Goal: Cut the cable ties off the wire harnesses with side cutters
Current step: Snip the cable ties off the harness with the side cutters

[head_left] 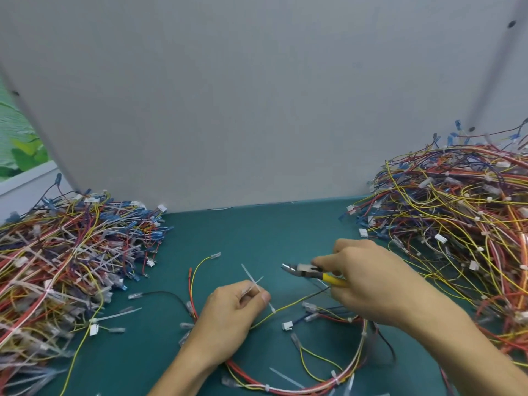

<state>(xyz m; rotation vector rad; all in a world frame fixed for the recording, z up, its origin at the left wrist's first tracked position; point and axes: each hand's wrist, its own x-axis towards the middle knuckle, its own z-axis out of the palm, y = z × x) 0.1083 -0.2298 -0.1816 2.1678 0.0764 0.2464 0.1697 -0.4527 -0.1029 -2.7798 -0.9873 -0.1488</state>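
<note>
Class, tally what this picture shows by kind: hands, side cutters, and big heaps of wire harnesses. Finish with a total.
Hands: 2, left hand and right hand
Side cutters: 1
Big heaps of wire harnesses: 2, left heap and right heap
Total: 5

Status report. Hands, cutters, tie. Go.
Left hand pinches tie. Right hand grips cutters, tips short of tie. Harness on mat under hands. Nothing between cutters and tie.

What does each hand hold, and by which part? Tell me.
The left hand pinches a white cable tie partway along its strap. The right hand grips the side cutters by their yellow handles.
</note>
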